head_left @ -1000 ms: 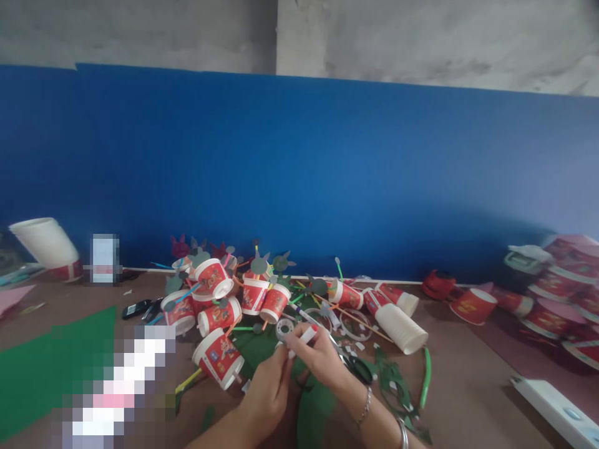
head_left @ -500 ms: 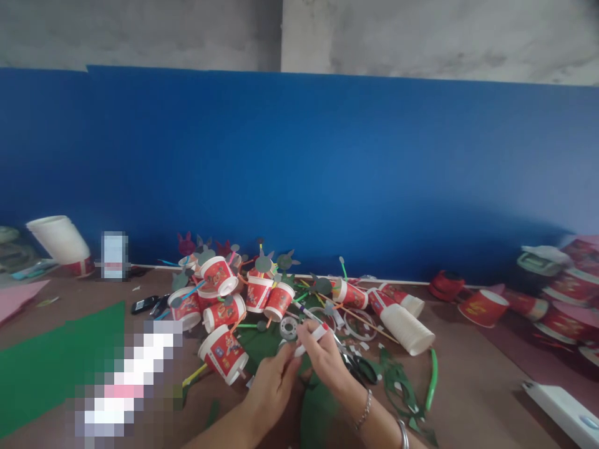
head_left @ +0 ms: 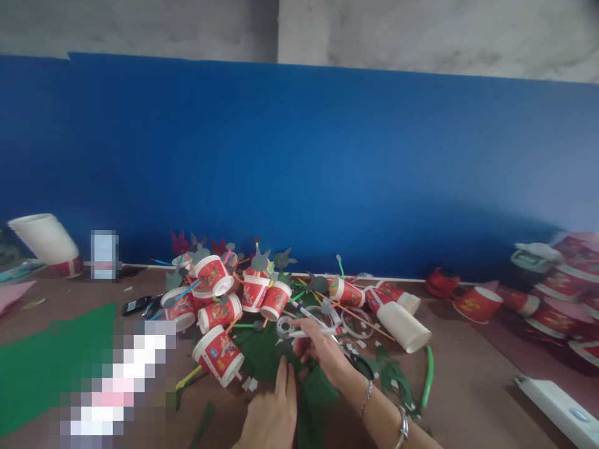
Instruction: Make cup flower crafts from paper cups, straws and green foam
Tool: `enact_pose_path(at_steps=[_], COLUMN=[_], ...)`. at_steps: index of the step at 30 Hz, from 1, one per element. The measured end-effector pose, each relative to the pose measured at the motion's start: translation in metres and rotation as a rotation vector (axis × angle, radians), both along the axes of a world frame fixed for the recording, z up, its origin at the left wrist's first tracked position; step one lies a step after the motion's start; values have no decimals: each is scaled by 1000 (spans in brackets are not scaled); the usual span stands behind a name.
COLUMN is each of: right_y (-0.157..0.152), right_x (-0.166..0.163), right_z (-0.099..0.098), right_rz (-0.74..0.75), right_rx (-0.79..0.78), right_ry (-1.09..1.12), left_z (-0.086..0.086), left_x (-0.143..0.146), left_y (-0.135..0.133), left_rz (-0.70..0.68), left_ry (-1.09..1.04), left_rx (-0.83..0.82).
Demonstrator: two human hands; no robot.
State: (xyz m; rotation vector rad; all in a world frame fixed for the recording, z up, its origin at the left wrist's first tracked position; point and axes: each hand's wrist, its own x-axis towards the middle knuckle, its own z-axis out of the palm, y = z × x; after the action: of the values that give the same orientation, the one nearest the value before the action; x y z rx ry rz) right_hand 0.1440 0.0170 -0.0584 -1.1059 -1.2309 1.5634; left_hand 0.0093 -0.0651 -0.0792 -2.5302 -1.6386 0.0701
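My right hand (head_left: pixel 321 349), with bracelets on the wrist, grips a slim white marker pen (head_left: pixel 302 333) with a red part at its right end. The pen lies nearly level above dark green paper (head_left: pixel 262 355). My left hand (head_left: pixel 274 402) is lower and to the left, two fingers stretched forward and touching the green paper; its other fingers are partly hidden. Just beyond the pen lies a roll of clear tape (head_left: pixel 284 325). Black-handled scissors (head_left: pixel 362 368) are partly hidden by my right wrist.
Red paper cups (head_left: pixel 218 355) with straws and paper cut-outs are heaped to the left. A stack of white cups (head_left: pixel 405 327) lies to the right, near green scraps (head_left: pixel 395 380) and a green tube (head_left: pixel 428 377). A white box (head_left: pixel 556 405) sits at the far right. A blue panel (head_left: pixel 299 168) stands behind.
My hands have moved apart. The left has dropped from near the pen onto the green paper, fingers out; the right keeps the pen, now held more level. The view has shifted slightly.
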Motion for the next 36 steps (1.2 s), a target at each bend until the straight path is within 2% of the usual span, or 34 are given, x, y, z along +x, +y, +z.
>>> enact_pose_path(at_steps=[2, 6, 11, 16, 26, 36], right_y=[0, 3, 3, 5, 2, 3], right_x=[2, 8, 5, 1, -1, -1], right_z=[-2, -5, -13, -22, -17, -17], right_rz=[5, -117, -94, -114, -132, -153], right_rx=[70, 291, 250, 280, 370, 387], right_ry=[-81, -267, -274, -403, -547, -571], left_z=[-5, -9, -13, -17, -13, -11], left_x=[1, 0, -3, -4, -3, -2], left_y=[0, 1, 4, 5, 5, 6], left_rz=[15, 37, -14, 57, 49, 61], left_ry=[48, 86, 53, 3, 14, 17], left_rx=[27, 42, 47, 73, 92, 101])
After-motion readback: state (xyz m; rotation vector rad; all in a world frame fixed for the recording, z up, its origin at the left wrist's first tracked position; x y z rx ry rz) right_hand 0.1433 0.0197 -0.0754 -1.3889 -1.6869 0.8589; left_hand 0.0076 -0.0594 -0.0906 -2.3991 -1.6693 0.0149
